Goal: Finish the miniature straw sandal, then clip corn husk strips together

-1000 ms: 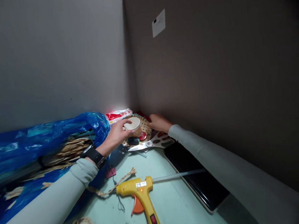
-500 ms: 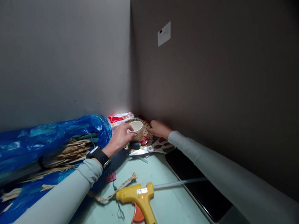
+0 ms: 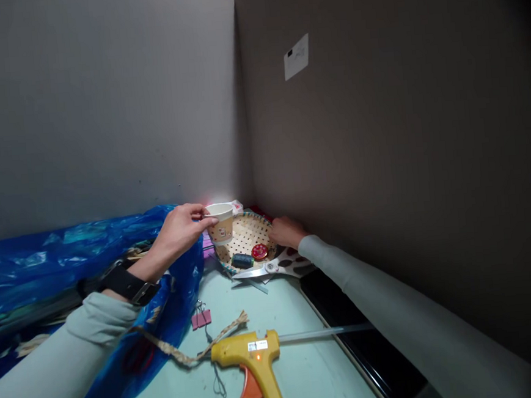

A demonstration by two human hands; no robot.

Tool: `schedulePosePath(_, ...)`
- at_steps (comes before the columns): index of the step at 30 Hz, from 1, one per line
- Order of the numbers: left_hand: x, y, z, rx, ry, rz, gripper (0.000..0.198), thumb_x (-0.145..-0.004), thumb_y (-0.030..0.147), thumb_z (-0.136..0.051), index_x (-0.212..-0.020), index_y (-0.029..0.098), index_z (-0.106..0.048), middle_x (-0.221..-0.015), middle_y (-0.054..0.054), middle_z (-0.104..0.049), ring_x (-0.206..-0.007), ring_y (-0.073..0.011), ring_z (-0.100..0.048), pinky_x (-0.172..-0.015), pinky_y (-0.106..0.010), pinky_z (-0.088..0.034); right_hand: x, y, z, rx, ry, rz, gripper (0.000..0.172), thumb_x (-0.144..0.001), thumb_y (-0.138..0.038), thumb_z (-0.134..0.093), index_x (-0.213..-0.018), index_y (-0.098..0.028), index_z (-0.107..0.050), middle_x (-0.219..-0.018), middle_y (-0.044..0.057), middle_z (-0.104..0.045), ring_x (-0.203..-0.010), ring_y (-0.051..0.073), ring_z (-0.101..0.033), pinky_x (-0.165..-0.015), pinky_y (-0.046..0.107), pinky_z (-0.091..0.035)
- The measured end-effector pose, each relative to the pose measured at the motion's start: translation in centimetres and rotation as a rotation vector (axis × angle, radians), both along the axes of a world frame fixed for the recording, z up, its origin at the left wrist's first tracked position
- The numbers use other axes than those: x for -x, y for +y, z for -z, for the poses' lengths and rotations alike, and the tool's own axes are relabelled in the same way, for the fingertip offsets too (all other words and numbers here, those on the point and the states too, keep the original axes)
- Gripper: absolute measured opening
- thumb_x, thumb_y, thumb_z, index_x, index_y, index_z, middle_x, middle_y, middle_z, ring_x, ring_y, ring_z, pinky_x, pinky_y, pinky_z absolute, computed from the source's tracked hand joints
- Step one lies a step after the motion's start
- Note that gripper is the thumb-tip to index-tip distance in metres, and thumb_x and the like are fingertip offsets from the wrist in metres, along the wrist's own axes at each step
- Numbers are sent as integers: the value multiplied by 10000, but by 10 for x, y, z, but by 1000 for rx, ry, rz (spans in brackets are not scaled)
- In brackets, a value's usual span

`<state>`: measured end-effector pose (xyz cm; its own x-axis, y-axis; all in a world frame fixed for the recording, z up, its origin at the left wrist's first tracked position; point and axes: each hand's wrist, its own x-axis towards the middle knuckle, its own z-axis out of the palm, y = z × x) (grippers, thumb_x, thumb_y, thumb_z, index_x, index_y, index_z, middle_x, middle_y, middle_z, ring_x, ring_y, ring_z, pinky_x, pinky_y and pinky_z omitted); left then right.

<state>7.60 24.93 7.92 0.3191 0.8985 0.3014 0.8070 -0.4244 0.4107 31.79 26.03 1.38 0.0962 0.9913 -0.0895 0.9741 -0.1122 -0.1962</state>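
Observation:
My left hand (image 3: 182, 227) is closed on the rim of a small paper cup (image 3: 222, 228), white inside with a tan printed band. The cup is upright, above the left edge of a shallow woven basket (image 3: 252, 227). A dark thread spool (image 3: 242, 260) and a round red tin (image 3: 259, 251) lie in the basket. At the basket's right rim is my right hand (image 3: 288, 232), fingers curled in; what they grip, if anything, is hidden. Scissors (image 3: 273, 267) with pale, dark-spotted handles lie across the basket's front edge, just below that hand.
A yellow glue gun (image 3: 259, 353) with a lit orange light lies in front, its glue stick crossing a black tablet-like device (image 3: 350, 339). Left are a blue plastic bag (image 3: 182, 310), a pink binder clip (image 3: 201, 319) and a braided cord (image 3: 181, 356). Grey panels meet behind.
My left hand has moved left with the cup, from over the basket to its left edge, so more of the basket shows. My right hand has stayed near the right rim.

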Motion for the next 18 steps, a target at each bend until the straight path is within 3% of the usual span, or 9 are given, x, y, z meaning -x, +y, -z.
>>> schedulePosePath(5, 11, 1, 0, 54, 49, -21, 270, -924, 356, -628, -1108, 161, -656, -1107, -60, -700, -928, -230, -689, -800, -428, -578, -4, 5, -1, 1, 32, 10, 318, -961, -323, -627, -1226, -149, -598, -1225, 108, -613, -1035, 236, -639, -864, 418, -555)
schedulePosePath(18, 20, -5, 21, 155, 229, -27, 287, -915, 333, -642, -1155, 175, -643, -1192, -74, -674, -1003, -252, -671, -843, -456, -568, 3, 30, 2, -109, 175, 123, 305, -966, -325, -619, -1225, -164, -600, -1231, 101, -612, -1037, 233, -637, -867, 418, -554)
